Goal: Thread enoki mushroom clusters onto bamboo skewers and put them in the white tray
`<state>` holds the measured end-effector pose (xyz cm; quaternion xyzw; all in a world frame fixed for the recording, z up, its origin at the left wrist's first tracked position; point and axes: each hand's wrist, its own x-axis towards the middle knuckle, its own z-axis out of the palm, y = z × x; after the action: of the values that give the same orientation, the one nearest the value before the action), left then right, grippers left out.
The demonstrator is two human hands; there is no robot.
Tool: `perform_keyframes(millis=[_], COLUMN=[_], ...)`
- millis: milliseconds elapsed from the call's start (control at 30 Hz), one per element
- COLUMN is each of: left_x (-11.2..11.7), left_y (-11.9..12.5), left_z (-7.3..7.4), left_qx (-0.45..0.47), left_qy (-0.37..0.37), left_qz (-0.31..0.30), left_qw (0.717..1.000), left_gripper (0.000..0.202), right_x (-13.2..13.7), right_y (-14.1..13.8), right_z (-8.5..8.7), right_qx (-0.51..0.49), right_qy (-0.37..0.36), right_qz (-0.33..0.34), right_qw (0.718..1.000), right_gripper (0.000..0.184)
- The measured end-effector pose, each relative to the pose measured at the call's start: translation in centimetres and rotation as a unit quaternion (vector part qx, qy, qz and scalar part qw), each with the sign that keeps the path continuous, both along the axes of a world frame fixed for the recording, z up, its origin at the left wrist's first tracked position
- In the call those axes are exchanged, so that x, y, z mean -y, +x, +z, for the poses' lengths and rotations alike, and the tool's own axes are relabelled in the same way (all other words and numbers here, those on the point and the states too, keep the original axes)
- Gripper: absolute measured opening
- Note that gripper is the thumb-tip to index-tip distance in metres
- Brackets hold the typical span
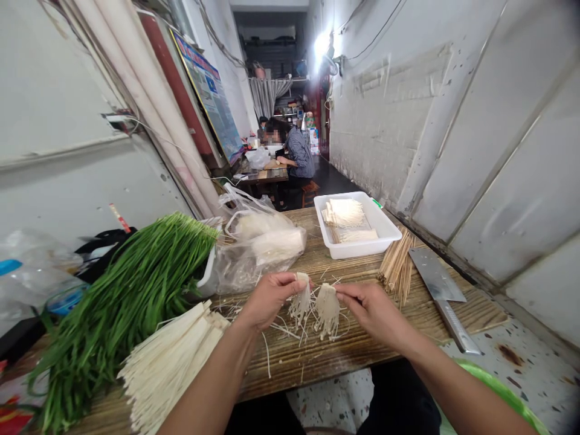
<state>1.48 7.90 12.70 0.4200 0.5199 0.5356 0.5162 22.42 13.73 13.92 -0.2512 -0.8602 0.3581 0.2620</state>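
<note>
Nearest, at the lower left, a large bundle of white enoki-like mushrooms (176, 356) is laid on the desk (290, 367). Beyond it, a left clump (299, 307) is clamped at its top by the grip of the left hand (272, 299), thumb against finger; a right clump (327, 308) is pinched likewise by the right hand (371, 305). Both clumps are held just above scattered strands (283, 329), apart from each other, loose ends down.

The step in hand is judged to be the parting of mushrooms into small flat portions. For the next move, a light pinch seems called for, so that the joined ends are not torn.

To the left, long green leaves (131, 302) are heaped; to the right lie a cleaver (437, 275) and wooden skewers (399, 260). Farther back, plastic bags (258, 235) and a white tray (330, 249) holding flat mushroom portions (345, 212) are set.

A green label (377, 204) is seen at the tray, its wording unreadable. On the blue wall poster (211, 90), printing is visible but cannot be made out; no brand can be read.
</note>
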Motion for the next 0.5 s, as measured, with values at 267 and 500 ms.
perform_keyframes(millis=[267, 500], left_x=[-0.08, -0.20], left_y=[0.04, 0.36], left_z=[-0.11, -0.03], left_qx=[-0.030, -0.032], left_qy=[-0.005, 0.000], left_qz=[0.002, -0.008], left_qw=[1.000, 0.999], left_gripper=[0.023, 0.021], right_x=[-0.04, 0.02], right_y=[0.10, 0.11], right_z=[-0.09, -0.19], right_qx=[-0.003, -0.009], right_qy=[0.001, -0.006], right_qz=[0.003, 0.002], right_qw=[1.000, 1.000], right_gripper=[0.027, 0.027])
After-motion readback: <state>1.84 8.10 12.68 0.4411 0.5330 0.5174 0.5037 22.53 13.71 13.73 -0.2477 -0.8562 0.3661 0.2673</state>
